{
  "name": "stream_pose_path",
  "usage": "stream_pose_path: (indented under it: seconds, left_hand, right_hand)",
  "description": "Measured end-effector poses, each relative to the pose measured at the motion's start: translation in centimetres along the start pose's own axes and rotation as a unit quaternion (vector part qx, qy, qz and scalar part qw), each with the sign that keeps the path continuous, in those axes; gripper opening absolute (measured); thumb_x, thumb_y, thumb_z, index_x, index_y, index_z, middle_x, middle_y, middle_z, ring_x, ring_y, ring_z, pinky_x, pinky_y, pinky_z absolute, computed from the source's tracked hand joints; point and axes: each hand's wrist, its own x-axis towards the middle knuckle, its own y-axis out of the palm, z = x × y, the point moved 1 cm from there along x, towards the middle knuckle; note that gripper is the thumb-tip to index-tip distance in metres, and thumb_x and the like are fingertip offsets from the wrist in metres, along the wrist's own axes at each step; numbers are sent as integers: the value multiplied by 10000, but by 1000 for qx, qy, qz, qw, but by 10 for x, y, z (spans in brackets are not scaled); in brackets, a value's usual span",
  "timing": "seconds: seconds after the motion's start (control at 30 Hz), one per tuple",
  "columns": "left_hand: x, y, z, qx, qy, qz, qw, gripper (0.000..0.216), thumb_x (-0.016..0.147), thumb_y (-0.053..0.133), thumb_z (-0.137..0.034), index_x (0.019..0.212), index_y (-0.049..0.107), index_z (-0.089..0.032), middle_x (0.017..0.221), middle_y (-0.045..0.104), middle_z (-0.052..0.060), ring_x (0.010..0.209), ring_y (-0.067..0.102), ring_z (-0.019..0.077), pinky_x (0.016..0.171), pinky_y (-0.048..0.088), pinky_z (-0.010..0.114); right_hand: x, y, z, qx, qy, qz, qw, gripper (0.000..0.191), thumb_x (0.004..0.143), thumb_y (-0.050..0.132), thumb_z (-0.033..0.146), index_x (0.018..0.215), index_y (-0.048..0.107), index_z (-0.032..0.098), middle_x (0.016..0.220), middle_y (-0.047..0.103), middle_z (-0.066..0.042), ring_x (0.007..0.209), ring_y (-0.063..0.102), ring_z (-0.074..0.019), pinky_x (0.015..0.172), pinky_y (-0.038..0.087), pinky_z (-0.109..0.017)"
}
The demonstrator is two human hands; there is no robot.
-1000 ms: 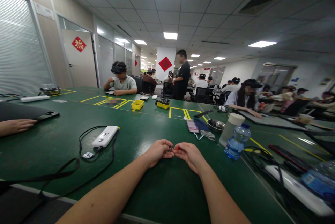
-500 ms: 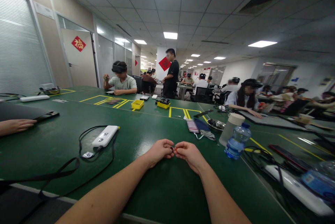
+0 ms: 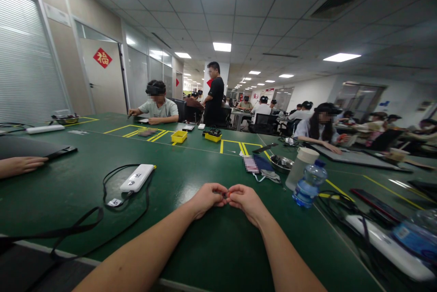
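Over the green table, my left hand and my right hand meet at the fingertips. Both are closed in a pinch. Between the fingers a tiny dark object just shows, mostly covered; its kind is too small to make out. What the right fingertips pinch is hidden. To the left of my hands lies a white power bank with a black cable. A dark blue pouch rests beyond my right hand.
At right stand a blue-capped water bottle, a pale tumbler and a metal bowl. Yellow trays sit farther back. A co-worker's hand lies on a dark laptop at left. Cables and another power bank lie at right.
My hands stay nearly in place, with fingertips slightly shifted; a reddish-orange spot at the right fingertips shows less. The standing person moved left, and the seated person across lowered a hand.
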Motion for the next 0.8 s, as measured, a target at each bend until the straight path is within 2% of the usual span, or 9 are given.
stream_pose_path:
  seconds: [0.13,0.23,0.33,0.5,0.8]
  left_hand:
    - [2,-1,1,-35,-9,-4,999,255,636,537,-25,864,631,-90,823,654,89,734,630,139,750,487,256]
    - [3,-3,0,-86,-35,-16,996,168,697,536,-101,833,630,-68,866,649,126,813,636,179,801,485,280]
    - [5,-5,-1,-130,-59,-26,989,220,771,521,-232,839,622,-50,889,642,158,815,639,199,802,491,299]
    - [4,-6,-3,-152,-75,-26,985,390,834,448,-391,876,610,-38,884,641,180,777,639,194,777,499,308]
    - [1,-4,-7,-141,-80,-26,986,415,850,413,-406,891,603,-40,861,638,171,756,630,181,760,497,296]
  right_hand:
    - [3,-2,-1,34,19,-14,999,220,708,655,291,817,604,106,776,671,-104,683,660,-150,599,527,-220]
    - [5,-3,-1,84,50,-18,995,402,791,503,478,802,610,91,764,669,-135,683,661,-164,572,526,-234]
    - [5,-3,1,109,76,-12,991,534,805,400,567,788,615,78,743,666,-151,688,665,-179,559,521,-239]
    - [4,-3,3,117,83,-5,990,598,805,346,604,792,615,70,771,666,-166,701,667,-187,566,518,-242]
    - [3,-3,4,112,85,-6,990,579,806,356,596,786,609,76,743,663,-149,712,668,-197,556,521,-247]
